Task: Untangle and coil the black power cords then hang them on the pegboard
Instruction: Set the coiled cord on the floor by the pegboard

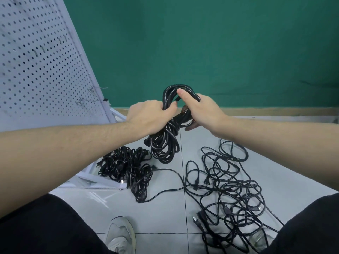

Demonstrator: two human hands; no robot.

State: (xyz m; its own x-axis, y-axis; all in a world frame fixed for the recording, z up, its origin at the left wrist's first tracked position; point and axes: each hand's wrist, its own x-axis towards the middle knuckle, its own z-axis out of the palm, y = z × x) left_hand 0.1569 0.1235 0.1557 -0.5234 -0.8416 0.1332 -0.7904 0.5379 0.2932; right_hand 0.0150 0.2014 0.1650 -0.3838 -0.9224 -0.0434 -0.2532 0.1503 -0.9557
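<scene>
Now your left hand (146, 116) grips the coil (166, 143) mid-air at its waist while your right hand (201, 110) wraps the tail round it. Keep wraps snug and stacked, tuck the end, then head for the pegboard (40, 61).

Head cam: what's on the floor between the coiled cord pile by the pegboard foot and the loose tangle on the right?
Head view: one black cord runs across bare tile floor from the coiled pile to the tangle.

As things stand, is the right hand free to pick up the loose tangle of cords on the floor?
Probably not yet. The right hand and left hand both grip the coiled cord. The tangle lies uncovered below the right forearm, so nothing else blocks it.
</scene>
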